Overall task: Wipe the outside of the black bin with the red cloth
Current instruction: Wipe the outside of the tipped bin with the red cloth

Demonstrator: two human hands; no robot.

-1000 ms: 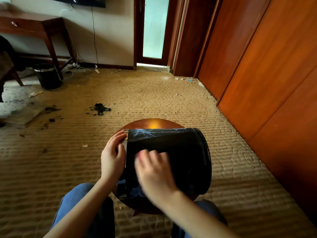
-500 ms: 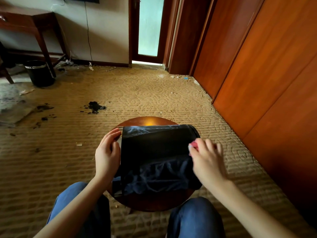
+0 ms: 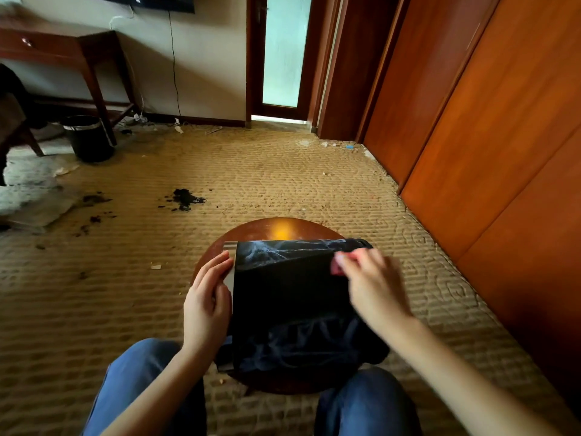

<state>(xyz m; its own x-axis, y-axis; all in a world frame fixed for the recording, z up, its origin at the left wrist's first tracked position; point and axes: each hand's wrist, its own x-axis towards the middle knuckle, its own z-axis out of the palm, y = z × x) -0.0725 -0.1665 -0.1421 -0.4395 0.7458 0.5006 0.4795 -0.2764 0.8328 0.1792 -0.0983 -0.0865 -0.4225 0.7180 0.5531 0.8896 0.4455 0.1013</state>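
Bin [image 3: 292, 297] lay on its side on the round surface [image 3: 270, 229], mouth to the left, base to the right, so its curved wall faced up and was reachable for wiping. Left hand [image 3: 206, 305] was open and flat against the rim end on the left, probably bracing the bin so it couldn't roll or slide under the stroke. Right hand [image 3: 372, 287] was closed around the cloth [image 3: 338, 267], only a red scrap showing past the fingers, pressed on the upper far-right part of the wall; the hand was motion-blurred. Versus half a second ago: right hand sat in about the same right-end spot, slightly farther. A second ago it was mid-wall, so the stroke ran left to right. Left hand and bin barely moved.
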